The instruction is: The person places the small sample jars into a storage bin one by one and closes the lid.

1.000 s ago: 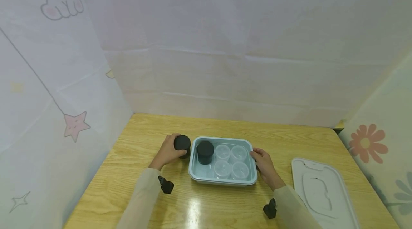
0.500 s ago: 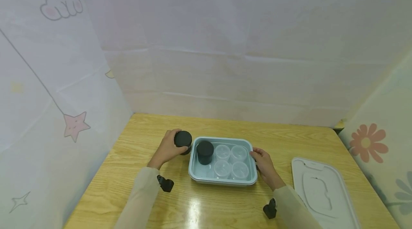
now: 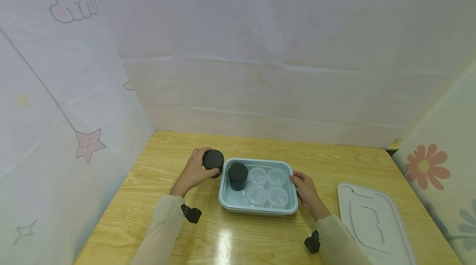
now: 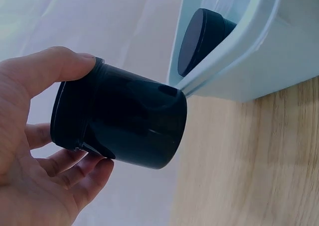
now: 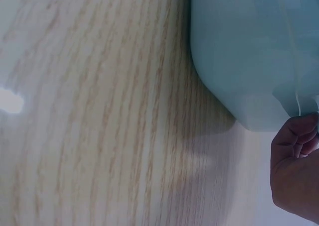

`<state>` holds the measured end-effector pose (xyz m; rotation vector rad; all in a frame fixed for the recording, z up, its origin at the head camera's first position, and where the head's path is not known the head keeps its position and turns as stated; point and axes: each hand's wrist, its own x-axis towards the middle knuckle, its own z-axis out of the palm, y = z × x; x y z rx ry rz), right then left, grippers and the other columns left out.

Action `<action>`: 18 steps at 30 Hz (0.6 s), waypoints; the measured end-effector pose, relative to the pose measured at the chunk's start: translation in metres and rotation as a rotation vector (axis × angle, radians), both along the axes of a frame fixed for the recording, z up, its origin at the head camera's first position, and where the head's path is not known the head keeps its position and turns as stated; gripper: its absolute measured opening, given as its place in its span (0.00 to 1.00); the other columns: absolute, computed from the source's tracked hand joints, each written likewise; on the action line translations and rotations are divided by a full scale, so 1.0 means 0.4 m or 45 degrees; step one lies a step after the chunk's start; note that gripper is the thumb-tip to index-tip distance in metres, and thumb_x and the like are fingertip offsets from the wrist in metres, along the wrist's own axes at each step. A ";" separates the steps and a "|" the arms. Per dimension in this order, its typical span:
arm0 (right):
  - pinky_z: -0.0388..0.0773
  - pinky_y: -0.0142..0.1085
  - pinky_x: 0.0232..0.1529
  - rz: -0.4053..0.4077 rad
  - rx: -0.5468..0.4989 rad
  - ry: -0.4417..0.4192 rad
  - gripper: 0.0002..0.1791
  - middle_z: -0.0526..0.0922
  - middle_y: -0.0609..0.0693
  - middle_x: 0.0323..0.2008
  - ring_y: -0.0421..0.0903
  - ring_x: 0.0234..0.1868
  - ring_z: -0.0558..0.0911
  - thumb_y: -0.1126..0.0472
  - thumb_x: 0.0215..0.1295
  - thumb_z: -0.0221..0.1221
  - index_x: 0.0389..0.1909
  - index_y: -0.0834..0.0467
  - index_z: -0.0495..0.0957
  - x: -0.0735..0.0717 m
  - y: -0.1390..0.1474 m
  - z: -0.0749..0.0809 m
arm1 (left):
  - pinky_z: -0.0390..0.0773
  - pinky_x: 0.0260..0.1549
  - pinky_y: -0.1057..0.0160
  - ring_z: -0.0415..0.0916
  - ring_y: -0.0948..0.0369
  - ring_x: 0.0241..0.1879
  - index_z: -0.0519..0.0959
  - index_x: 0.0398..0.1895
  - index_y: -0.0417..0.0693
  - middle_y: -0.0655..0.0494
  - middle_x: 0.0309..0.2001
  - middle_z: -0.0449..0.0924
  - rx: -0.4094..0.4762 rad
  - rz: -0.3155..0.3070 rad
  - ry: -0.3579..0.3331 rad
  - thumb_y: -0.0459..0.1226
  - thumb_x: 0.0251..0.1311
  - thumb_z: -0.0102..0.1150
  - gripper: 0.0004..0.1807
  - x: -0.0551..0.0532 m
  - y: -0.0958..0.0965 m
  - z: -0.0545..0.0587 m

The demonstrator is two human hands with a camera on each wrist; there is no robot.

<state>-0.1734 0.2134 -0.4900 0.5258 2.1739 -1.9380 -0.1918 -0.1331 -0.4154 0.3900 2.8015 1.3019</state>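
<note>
Gripped around its lid end by my left hand [image 3: 191, 171], a black lidded jar [image 3: 213, 160] is held off the table, beside the back left corner of a light-blue plastic bin [image 3: 256, 209]. In the left wrist view, the thumb lies on one side of the jar [image 4: 134, 119] and curled fingers on the other. A second black jar [image 3: 237, 176] stands inside the bin at its left end, with several clear-lidded round containers [image 3: 257, 195] to its right. My right hand [image 3: 305, 190] pinches the bin's right rim; the right wrist view shows its curled fingers [image 5: 294, 136] there.
A white rectangular lid [image 3: 372, 219] lies flat on the wooden table [image 3: 178, 145] at the right. Printed cloth walls [image 3: 260, 70] enclose the table at the back and both sides.
My left hand has lifted the black jar and carried it slightly back and to the right, nearer the bin's rim. The right hand and the bin have stayed in place.
</note>
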 end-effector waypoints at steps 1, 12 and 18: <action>0.76 0.26 0.40 0.000 -0.001 0.000 0.24 0.70 0.59 0.56 0.39 0.46 0.74 0.59 0.72 0.46 0.63 0.69 0.61 0.000 0.000 0.000 | 0.74 0.52 0.46 0.71 0.46 0.55 0.62 0.68 0.40 0.39 0.59 0.64 -0.001 0.002 0.003 0.39 0.53 0.68 0.40 0.001 0.001 0.001; 0.76 0.25 0.40 -0.011 -0.001 0.002 0.24 0.70 0.59 0.56 0.38 0.45 0.75 0.59 0.72 0.47 0.63 0.68 0.60 0.000 -0.001 -0.002 | 0.75 0.52 0.48 0.72 0.49 0.53 0.65 0.66 0.41 0.41 0.57 0.66 0.050 -0.045 0.017 0.36 0.50 0.70 0.38 0.025 0.037 0.003; 0.76 0.24 0.40 -0.002 -0.005 0.006 0.24 0.70 0.59 0.56 0.37 0.45 0.75 0.59 0.72 0.46 0.63 0.68 0.60 0.001 -0.001 -0.003 | 0.75 0.52 0.48 0.72 0.49 0.53 0.65 0.65 0.41 0.42 0.56 0.67 0.063 -0.076 0.011 0.37 0.51 0.70 0.38 0.040 0.056 -0.006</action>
